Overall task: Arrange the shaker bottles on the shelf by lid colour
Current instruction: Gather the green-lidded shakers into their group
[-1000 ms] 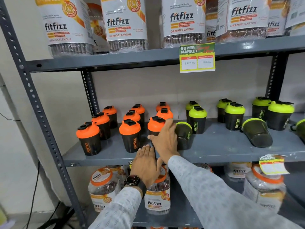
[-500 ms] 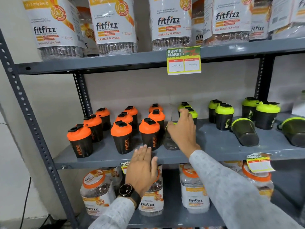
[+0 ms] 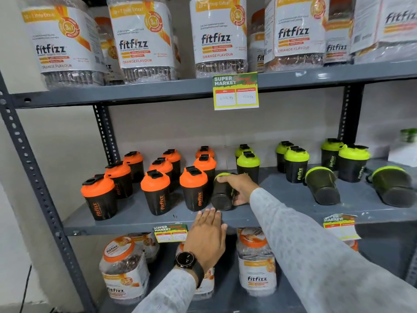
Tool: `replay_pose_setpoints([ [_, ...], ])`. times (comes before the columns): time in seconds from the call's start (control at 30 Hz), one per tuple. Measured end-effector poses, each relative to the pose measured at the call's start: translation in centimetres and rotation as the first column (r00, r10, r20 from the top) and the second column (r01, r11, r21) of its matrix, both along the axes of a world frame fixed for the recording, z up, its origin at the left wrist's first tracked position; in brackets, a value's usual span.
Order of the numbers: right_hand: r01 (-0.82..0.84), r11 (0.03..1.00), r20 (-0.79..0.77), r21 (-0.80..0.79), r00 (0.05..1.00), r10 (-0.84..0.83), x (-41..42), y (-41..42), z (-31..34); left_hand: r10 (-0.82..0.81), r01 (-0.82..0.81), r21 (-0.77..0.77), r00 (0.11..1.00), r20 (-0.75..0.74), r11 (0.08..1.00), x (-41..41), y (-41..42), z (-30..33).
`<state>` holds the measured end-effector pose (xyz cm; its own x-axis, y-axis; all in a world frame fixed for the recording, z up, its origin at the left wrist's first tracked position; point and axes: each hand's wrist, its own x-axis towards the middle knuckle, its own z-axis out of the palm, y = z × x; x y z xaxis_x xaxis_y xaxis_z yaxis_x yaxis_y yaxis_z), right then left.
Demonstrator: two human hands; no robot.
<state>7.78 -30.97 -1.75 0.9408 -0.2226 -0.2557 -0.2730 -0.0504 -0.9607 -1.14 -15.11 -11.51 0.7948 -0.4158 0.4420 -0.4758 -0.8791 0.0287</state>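
Observation:
Black shaker bottles stand on the grey middle shelf [image 3: 282, 215]. Several orange-lidded ones [image 3: 155, 193] fill its left half, and several green-lidded ones [image 3: 295, 162] stand to the right. My right hand [image 3: 240, 188] is shut on a green-lidded shaker [image 3: 222, 196] that lies tipped on its side, bottom toward me, just right of the front orange row. Two more green-lidded shakers [image 3: 322, 185] [image 3: 393, 187] lie on their sides farther right. My left hand [image 3: 207, 236], with a watch on the wrist, rests open at the shelf's front edge below the held shaker.
Large fitfizz jars [image 3: 218, 35] crowd the top shelf, and more jars [image 3: 256, 263] stand on the shelf below. Price tags [image 3: 235, 91] hang from the shelf edges. Perforated grey uprights [image 3: 29, 166] frame the left side. A white box [image 3: 404, 152] sits at the far right.
My right hand has gone from the upright shakers at the back down to the tipped green-lidded shaker and closed around it. The left hand stays at the shelf edge.

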Motion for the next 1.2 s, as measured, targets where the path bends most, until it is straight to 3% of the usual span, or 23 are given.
replay_pose_setpoints([
  [0.07,0.067,0.998,0.067,0.012,0.995,-0.068,0.1,-0.2,-0.3,0.011,-0.012,-0.007,1.0,-0.014,1.0,-0.2,-0.2,0.1],
  [0.17,0.255,0.959,0.272,-0.126,0.938,-0.214,-2.1,-1.1,0.7,0.032,-0.033,-0.031,0.999,-0.016,0.999,-0.1,-0.8,0.4],
  [0.33,0.545,0.726,0.572,-0.419,0.78,-0.255,-5.6,-3.9,0.8,0.003,-0.005,-0.019,0.998,-0.055,1.0,0.8,-3.3,1.0],
  [0.43,0.636,0.577,0.644,-0.512,0.729,-0.232,-6.2,-4.5,-0.5,0.041,-0.043,-0.021,0.998,-0.055,0.999,0.9,-3.8,0.9],
  [0.57,0.635,0.476,0.625,-0.608,0.753,-0.207,-6.2,-4.0,-2.4,0.034,-0.035,-0.012,0.998,-0.044,0.999,1.0,-3.6,0.7],
  [0.73,0.648,0.419,0.616,-0.636,0.754,-0.229,-5.8,-2.8,-2.6,0.022,-0.022,-0.008,0.998,-0.059,1.0,0.9,-3.5,0.9],
  [0.97,0.636,0.475,0.61,-0.609,0.757,-0.232,-6.8,-3.2,-3.0,0.018,-0.017,0.008,0.998,-0.055,1.0,1.0,-3.3,0.7],
  [1.1,0.7,0.489,0.708,-0.521,0.674,-0.21,-9.3,-6.1,-2.7,-0.001,-0.002,-0.133,1.0,-0.019,0.991,0.4,-4.4,0.3],
  [1.2,0.766,0.403,0.758,-0.5,0.612,-0.223,-11.1,-10.9,-2.4,-0.164,0.176,-0.16,0.983,0.086,0.971,-0.9,-8.0,-0.1],
])
